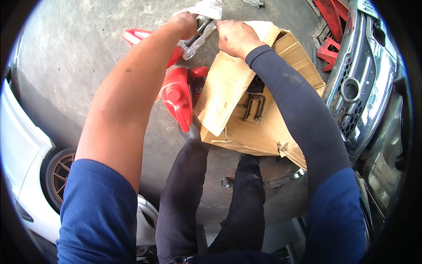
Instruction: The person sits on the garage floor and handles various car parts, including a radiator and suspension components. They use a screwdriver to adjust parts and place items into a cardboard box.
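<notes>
At the far side, both my hands are stretched out around a crumpled clear plastic bag [207, 9] with a dark metal rod-like part [198, 33] in it. My left hand [185, 25] is closed on the bag's left side, its fingertips partly hidden. My right hand [236, 38] has curled fingers that pinch the bag's right edge, above a flap of the open cardboard box [224, 90]. Inside that box lie bent dark metal pieces [254, 108] and a black part [256, 85], partly covered by the flap and my right arm.
Red plastic jugs [176, 94] stand left of the box. On the right are a chrome car grille [351, 90] and red metal stands [329, 50]. A white car [22, 145] is at the left. Another metal piece [281, 179] lies on the concrete floor [83, 57] near my legs.
</notes>
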The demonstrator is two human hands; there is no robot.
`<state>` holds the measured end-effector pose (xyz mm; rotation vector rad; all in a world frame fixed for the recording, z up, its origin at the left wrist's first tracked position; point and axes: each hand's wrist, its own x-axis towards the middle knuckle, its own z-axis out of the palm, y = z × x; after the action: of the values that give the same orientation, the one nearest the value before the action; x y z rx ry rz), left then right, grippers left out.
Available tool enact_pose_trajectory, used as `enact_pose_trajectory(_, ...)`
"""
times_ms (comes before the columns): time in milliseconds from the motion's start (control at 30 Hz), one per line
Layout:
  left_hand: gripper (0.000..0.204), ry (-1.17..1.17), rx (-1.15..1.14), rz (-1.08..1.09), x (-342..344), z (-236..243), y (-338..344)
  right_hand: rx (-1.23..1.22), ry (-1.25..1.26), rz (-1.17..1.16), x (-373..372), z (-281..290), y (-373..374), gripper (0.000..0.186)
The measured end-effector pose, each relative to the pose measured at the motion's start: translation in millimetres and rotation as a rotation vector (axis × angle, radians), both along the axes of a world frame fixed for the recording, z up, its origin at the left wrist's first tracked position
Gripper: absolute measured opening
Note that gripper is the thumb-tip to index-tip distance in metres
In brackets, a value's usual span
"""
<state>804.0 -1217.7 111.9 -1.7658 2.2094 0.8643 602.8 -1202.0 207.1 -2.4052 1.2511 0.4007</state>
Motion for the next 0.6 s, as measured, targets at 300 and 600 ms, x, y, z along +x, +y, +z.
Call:
enact_pose_trajectory(300,0.063,-0.063,-0.118,-0.145,29.6,12.2,-18.6,-0.067,0.022,-0.011,-16.2,-14.1,3.3,0.035)
enact_pose_trajectory(600,0.050,-0.128,-0.102,-0.076,22.2,32.2,6.1,-0.113,-0.024,0.020,-22.2,-23.1,13.4,0.028)
